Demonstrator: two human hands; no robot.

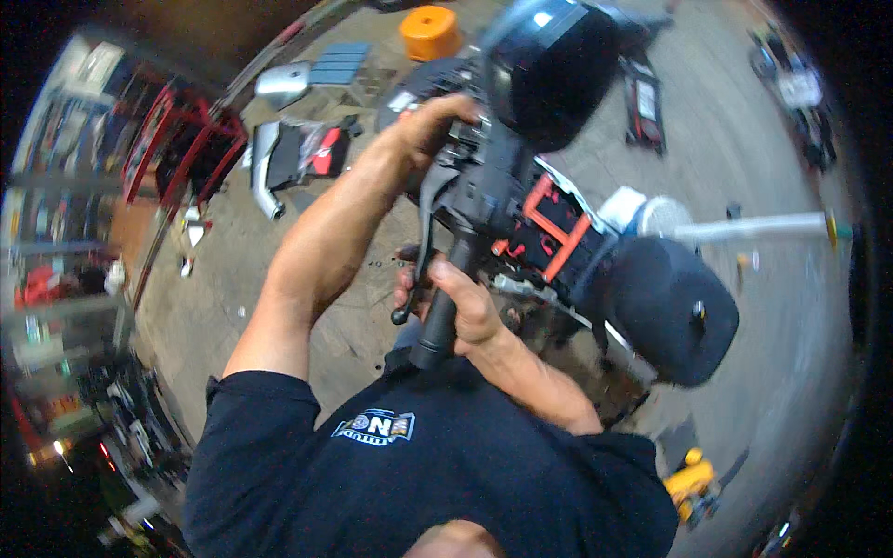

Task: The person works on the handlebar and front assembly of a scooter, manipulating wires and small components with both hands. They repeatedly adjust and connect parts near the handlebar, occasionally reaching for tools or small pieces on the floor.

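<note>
A motorcycle or scooter stands before me, its black handlebar grip [439,325] pointing back at my body. My right hand [470,307] is closed round that grip, thumb on top, with fingertips showing past the black brake or clutch lever [426,237]. Farther up, my left hand [435,126] bends over the dark control housing [470,177]. Its fingers look curled there, but what they grip is hidden and blurred. Right of the housing, an orange-red frame [558,228] shows in the opened body. Behind it sits the black seat or top case [665,312].
A glossy dark panel or windscreen [553,70] rises at the front. On the floor lie silver body parts [267,167], an orange stool [430,33] and a black-and-red case [644,107]. A red cart [181,144] and shelves [60,214] line the left; a yellow tool [690,484] lies lower right.
</note>
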